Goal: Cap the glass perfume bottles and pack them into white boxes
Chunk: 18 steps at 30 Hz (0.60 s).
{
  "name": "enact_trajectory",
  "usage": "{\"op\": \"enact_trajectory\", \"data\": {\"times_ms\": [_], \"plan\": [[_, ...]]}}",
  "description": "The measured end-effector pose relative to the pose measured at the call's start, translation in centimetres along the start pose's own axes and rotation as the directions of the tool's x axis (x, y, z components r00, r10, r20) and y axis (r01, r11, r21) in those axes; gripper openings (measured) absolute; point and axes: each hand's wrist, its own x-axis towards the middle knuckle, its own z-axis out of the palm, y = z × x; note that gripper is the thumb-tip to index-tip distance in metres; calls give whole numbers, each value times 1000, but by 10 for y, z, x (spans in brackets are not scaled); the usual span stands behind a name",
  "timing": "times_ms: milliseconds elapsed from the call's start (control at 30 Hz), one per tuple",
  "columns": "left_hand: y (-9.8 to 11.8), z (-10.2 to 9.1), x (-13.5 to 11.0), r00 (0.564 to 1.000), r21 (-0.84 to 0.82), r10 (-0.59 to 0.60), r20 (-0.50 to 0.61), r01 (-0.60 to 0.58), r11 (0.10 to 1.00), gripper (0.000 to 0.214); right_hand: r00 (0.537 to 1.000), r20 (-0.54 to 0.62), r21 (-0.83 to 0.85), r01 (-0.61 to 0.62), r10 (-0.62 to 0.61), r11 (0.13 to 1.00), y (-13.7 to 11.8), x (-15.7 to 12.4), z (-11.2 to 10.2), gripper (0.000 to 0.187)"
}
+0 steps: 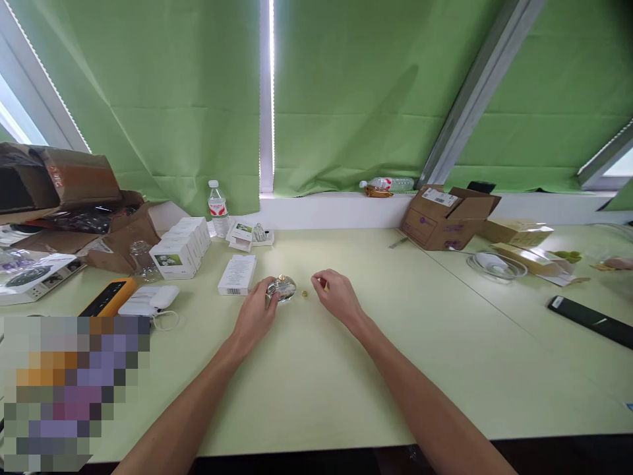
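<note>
My left hand [256, 309] is closed around the near left side of a round, clear glass piece [285, 288] with a small gold-coloured fitting on top. The thumb lies across its front and the glass rests on or just above the table. A tiny gold-coloured part [304, 293] lies on the table right of the glass, between my two hands. To the right of that part, my right hand [337, 295] is raised a little with its fingertips pinched together. What they hold, if anything, I cannot make out. Beyond my left hand lies a flat white box [237, 274] with printed text.
White boxes [180, 247] stand in a row at left, near an upright water bottle [218, 210] and an opened small white box [242, 234]. A power bank-like orange object [109, 297] lies nearer. At the back right are a cardboard box [440, 221] and a coiled white cable [496, 266].
</note>
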Motion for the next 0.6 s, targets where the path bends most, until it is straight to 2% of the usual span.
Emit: {"op": "enact_trajectory", "data": {"times_ms": [133, 233, 600], "plan": [[0, 1, -1, 1000, -28, 12, 0, -12, 1000, 34, 988, 155, -7, 20, -19, 1000, -5, -3, 11, 21], [0, 1, -1, 1000, -38, 24, 2, -24, 999, 35, 977, 215, -27, -3, 9, 1000, -6, -5, 16, 26], [3, -2, -2, 1000, -1, 25, 12, -25, 1000, 35, 975, 221, -7, 4, -2, 1000, -3, -3, 23, 16]]}}
